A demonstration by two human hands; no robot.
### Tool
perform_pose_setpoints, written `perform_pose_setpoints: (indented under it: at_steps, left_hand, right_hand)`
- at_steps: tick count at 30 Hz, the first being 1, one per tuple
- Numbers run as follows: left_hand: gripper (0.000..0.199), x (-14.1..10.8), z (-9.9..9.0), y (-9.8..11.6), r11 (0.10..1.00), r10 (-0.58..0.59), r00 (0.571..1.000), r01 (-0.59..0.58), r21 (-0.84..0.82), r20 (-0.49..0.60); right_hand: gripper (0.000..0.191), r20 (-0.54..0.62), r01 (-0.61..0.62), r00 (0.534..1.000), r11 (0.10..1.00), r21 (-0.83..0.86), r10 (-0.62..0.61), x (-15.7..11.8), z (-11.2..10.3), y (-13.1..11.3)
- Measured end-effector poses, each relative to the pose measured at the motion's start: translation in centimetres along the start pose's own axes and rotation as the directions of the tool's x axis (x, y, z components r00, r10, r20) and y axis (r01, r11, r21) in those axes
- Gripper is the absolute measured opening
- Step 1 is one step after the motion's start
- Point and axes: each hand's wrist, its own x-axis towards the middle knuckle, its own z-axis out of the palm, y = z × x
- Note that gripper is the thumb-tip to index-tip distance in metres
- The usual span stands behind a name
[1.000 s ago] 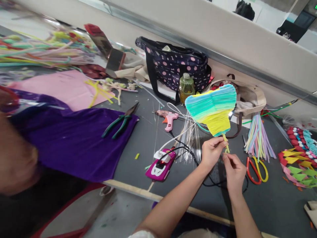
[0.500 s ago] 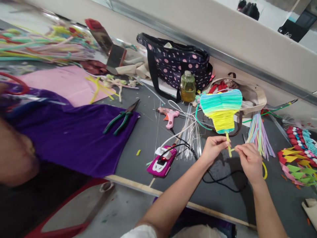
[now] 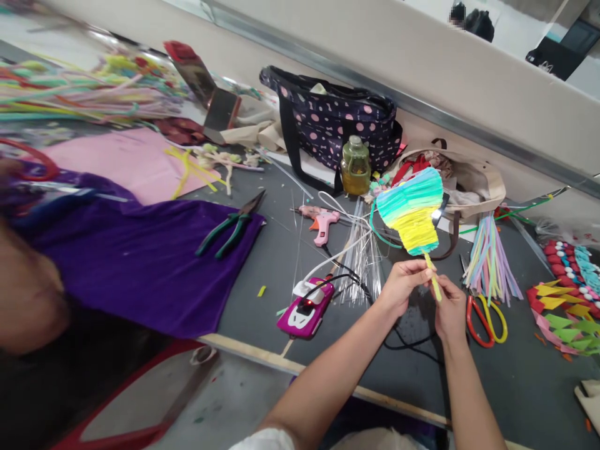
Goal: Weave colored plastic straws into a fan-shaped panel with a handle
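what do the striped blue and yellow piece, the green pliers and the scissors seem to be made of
Striped piece: probably matte, fuzzy chenille stems; fine parallel ridges show.
Pliers: dark, metal-looking jaws; green handles perhaps plastic- or rubber-coated, given their even colour.
Scissors: red and yellow handle loops, likely smooth plastic, from their solid, bright colour.

Even, moderately bright indoor light covers the matte dark-grey tabletop (image 3: pixel 525 375), with soft shadows. A white glare spot (image 3: pixel 437 216) shines beside the fan-shaped blue, green and yellow fuzzy piece (image 3: pixel 412 209); thin clear strands (image 3: pixel 360 275) glint. The left edge, including a co-worker's bare arm (image 3: pixel 28 294), is blurred and stretched; top right holds a pixelated patch (image 3: pixel 457 14).
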Motion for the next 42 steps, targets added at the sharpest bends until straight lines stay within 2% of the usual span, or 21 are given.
perform_pose_setpoints:
  at_steps: [2,5,9,13,17,20,22,24,27,30,33,36,39,42]
  left_hand:
    - [0.028,0.0,0.1,0.0,1.0,0.02,0.999,-0.02,0.0,-0.032]
    - [0.028,-0.1,0.4,0.0,0.998,0.056,0.994,-0.054,0.018,-0.092]
    - [0.022,-0.2,0.6,-0.2,0.986,0.153,0.974,-0.138,0.095,-0.165]
    - [0.012,0.0,0.3,-0.7,0.934,0.288,0.937,-0.23,0.274,-0.195]
    - [0.01,0.2,-0.3,-1.0,0.836,0.394,0.903,-0.276,0.475,-0.169]
    - [0.01,0.3,-0.5,-0.9,0.782,0.445,0.883,-0.301,0.545,-0.152]
    - [0.011,0.4,-0.6,-0.8,0.773,0.448,0.886,-0.315,0.551,-0.122]
    - [0.012,0.4,-0.6,-0.7,0.788,0.419,0.903,-0.309,0.533,-0.095]
    - [0.015,0.4,-0.5,-0.6,0.852,0.343,0.935,-0.267,0.451,-0.095]
    - [0.021,0.4,-0.3,-0.4,0.938,0.23,0.968,-0.194,0.289,-0.097]
    - [0.028,0.3,-0.1,-0.1,0.983,0.107,0.992,-0.095,0.159,-0.071]
    - [0.03,0.2,-0.1,0.1,0.994,0.032,0.999,-0.029,0.103,-0.025]
    - [0.029,0.3,-0.2,0.1,0.998,-0.001,1.0,0.002,0.059,-0.015]
    - [0.03,0.4,-0.3,-0.1,1.0,-0.016,0.999,0.016,0.015,-0.035]
  right_hand:
    - [0.021,-0.073,-0.101,0.991,0.987,0.122,0.111,-0.6,1.1,0.2]
    - [0.032,-0.107,-0.209,0.963,0.936,0.282,0.247,-1.4,2.4,0.2]
    - [0.031,-0.17,-0.212,0.942,0.904,0.37,0.29,-2.4,3.8,0.0]
    - [0.027,-0.288,-0.183,0.917,0.933,0.309,0.276,-3.2,4.7,0.1]
    - [0.03,-0.354,-0.132,0.923,0.988,0.079,0.152,-3.7,4.1,0.0]
    - [0.029,-0.282,-0.044,0.959,0.976,-0.214,-0.019,-3.4,2.7,-0.8]
    - [0.026,-0.182,0.065,0.971,0.901,-0.429,-0.156,-2.9,1.5,-1.9]
    - [0.022,-0.056,0.217,0.95,0.781,-0.585,-0.306,-2.2,0.4,-3.1]
    - [0.02,0.149,0.393,0.9,0.616,-0.683,-0.409,-0.9,-1.0,-4.8]
    - [0.021,0.252,0.459,0.878,0.568,-0.683,-0.407,0.3,-2.0,-5.5]
    - [0.021,0.256,0.438,0.896,0.623,-0.648,-0.363,1.2,-2.8,-5.2]
    - [0.018,0.203,0.302,0.953,0.774,-0.557,-0.225,1.7,-3.2,-4.2]
    - [0.017,0.135,0.086,0.99,0.942,-0.323,-0.044,1.7,-2.6,-2.9]
    - [0.02,0.077,-0.11,0.991,0.994,-0.025,0.112,1.2,-1.2,-1.8]
